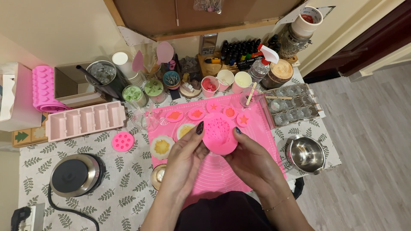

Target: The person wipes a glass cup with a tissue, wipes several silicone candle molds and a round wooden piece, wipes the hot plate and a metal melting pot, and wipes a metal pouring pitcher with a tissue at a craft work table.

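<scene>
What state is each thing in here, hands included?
Left hand: gripping the round pink mould.
Right hand: gripping the same mould.
Round pink mould: held above the pink mat, dotted side up.
Pink mat: flat on the table.
Steel pot: upright, looks empty.
Long pink mould: cavities empty.
Spray bottle: upright.

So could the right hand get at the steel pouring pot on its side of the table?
Probably yes: the steel pouring pot sits uncovered beside the right hand, though that hand grips the pink round mould.
</scene>
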